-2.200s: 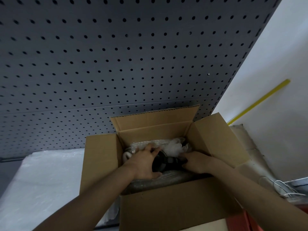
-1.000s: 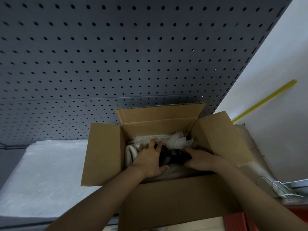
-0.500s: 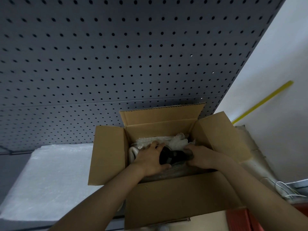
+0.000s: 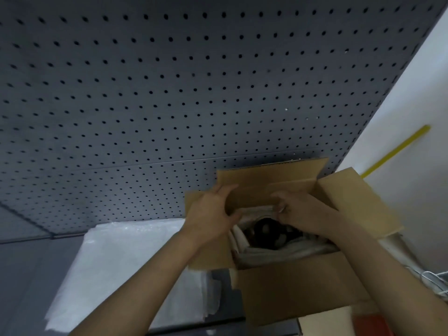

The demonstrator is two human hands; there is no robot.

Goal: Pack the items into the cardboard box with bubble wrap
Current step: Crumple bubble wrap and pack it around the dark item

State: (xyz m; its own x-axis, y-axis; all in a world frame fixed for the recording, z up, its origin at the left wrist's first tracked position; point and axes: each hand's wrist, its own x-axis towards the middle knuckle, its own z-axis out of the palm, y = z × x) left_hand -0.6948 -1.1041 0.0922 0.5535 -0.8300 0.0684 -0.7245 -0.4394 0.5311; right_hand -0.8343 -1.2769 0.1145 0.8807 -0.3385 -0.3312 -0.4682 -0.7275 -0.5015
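**boxfan22:** Brown cardboard everywhere. The cardboard box (image 4: 298, 287) sits lower right of the frame, in front of a grey pegboard (image 4: 169, 93). Both hands are up at the far flap (image 4: 271, 180), the one at the top edge of the opening. The left hand (image 4: 211, 214) has its fingers curled over that flap's left end, thumb underneath, so it's pinching cardboard. The right hand (image 4: 300, 212) is on the flap's lower edge near the middle; fingers look bent onto it, but I can't tell how firm that hold is.

**tape_it_up:** And the stuff being packed?

**boxfan22:** Already inside. There's a dark item (image 4: 266, 232) nested in pale bubble wrap (image 4: 264, 253), sitting just below both hands in the picture, in the middle of the opening. A spare sheet of wrap (image 4: 116, 270) lies flat at lower left, outside the box.

**tape_it_up:** So closing time?

**boxfan22:** My guess, yes. The flap's long edge runs left to right across the frame, and the hands sit at its left end and its middle, so folding it means pulling down toward the bottom of the picture, over the dark item. The side flap (image 4: 358, 202) on the right stands open and is closest to the right hand. The left one (image 4: 206, 253) is mostly hidden behind the left wrist.
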